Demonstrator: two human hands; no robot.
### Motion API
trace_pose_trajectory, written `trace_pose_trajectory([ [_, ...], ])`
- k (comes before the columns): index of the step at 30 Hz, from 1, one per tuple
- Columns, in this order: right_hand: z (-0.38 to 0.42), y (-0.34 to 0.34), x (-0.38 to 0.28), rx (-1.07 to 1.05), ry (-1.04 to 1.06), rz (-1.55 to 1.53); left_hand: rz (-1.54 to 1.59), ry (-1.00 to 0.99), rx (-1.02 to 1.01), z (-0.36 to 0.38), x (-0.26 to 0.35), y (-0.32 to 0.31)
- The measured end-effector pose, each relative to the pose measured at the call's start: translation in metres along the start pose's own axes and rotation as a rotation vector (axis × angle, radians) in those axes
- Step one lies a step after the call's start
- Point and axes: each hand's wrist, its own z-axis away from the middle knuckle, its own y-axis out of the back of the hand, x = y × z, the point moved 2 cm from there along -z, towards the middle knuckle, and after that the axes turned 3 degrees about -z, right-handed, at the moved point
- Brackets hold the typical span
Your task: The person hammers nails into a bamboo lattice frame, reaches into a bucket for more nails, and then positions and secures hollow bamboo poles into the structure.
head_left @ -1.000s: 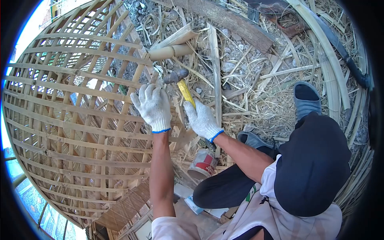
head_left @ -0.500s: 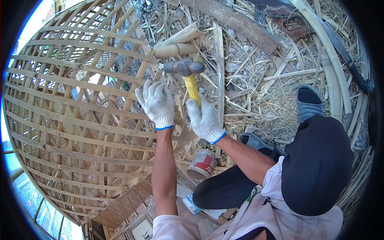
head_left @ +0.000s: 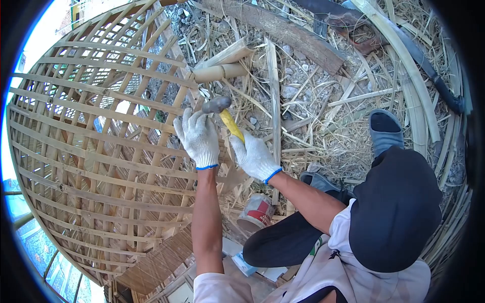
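Hammer (head_left: 226, 117) head up-left, handle down-right

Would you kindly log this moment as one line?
left hand: pressed on bamboo lattice | right hand: grips hammer | hammer head: beside left fingers

Left hand (head_left: 198, 137): gloved in white knit with a blue cuff, palm down, fingers spread and extended toward the far side, pressed flat. Left forearm bare, running nearly straight from the near edge up to the wrist, elbow only slightly bent.

Right hand (head_left: 254, 156): same white glove with blue cuff, fingers curled into a closed grip, set just right of the left hand and slightly nearer. Right forearm bare, angled from the near right up toward the far left, elbow bent close to the raised knee.

Both wrists lie close together; the hands do not touch
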Motion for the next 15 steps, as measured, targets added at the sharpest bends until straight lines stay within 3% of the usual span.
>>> trace_pose_trajectory([
  [1,-0.003,0.002,0.002,-0.079,-0.072,0.065,0.016,-0.001,0.018,-0.001,0.001,0.000],
  [7,0.009,0.002,0.004,0.017,-0.061,-0.219,0.030,-0.019,0.034,-0.001,0.000,0.002],
  [10,-0.007,0.013,-0.003,-0.097,-0.072,0.011,0.043,-0.036,0.021,-0.007,0.001,-0.001],
  [15,-0.006,0.017,-0.010,-0.056,-0.131,-0.244,0.067,-0.009,-0.038,-0.011,0.005,0.011],
])
